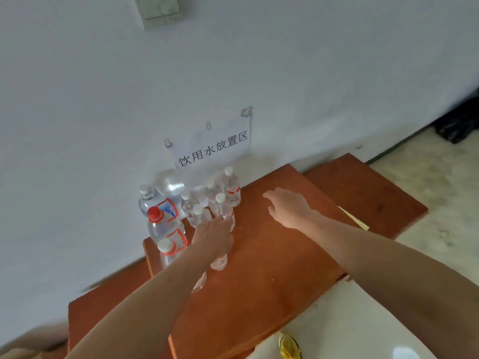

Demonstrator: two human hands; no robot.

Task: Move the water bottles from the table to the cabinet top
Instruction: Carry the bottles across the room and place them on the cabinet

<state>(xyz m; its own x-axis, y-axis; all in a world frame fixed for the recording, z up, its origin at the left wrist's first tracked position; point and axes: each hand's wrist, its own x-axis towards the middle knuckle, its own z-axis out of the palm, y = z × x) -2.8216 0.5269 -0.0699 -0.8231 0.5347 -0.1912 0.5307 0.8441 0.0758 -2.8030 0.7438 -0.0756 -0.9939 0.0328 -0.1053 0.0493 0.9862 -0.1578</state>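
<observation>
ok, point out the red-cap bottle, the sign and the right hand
red-cap bottle (166, 229): head view, clear body below the cap.
sign (213, 149): head view, middle of the printed text.
right hand (287, 208): head view, back of the hand.

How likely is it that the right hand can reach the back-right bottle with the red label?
Probably yes. The right hand hovers open near the bottle, which stands at the group's right edge, with bare cabinet top between them. The left hand grips another bottle.
</observation>
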